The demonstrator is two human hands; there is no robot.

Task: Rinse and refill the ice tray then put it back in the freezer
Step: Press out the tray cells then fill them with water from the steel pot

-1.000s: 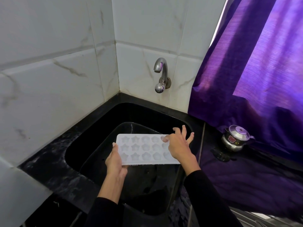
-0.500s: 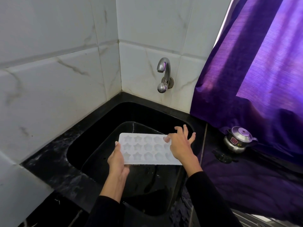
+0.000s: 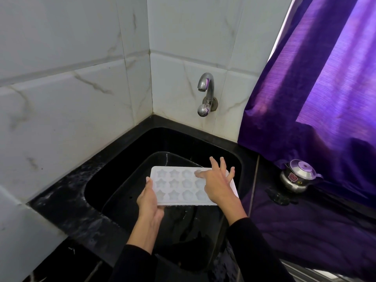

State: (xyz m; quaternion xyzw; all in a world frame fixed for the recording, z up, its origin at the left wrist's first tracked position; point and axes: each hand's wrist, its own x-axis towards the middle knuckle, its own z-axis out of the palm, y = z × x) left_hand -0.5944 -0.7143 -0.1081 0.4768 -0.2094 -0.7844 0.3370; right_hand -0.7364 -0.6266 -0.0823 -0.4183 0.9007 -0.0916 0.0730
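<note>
Two hands held the ice tray (image 3: 179, 186) level over the black sink (image 3: 105, 180). The left hand (image 3: 149, 202) gripped its near-left edge, thumb on top; the right hand (image 3: 216, 183) lay across its right end, fingers spread and straight, one fingertip in a mould. Judging by this, the rinse step was in hand (no water was running). Next, the tray needed to go under the tap (image 3: 205, 92), well behind it, and the valve opened.
</note>
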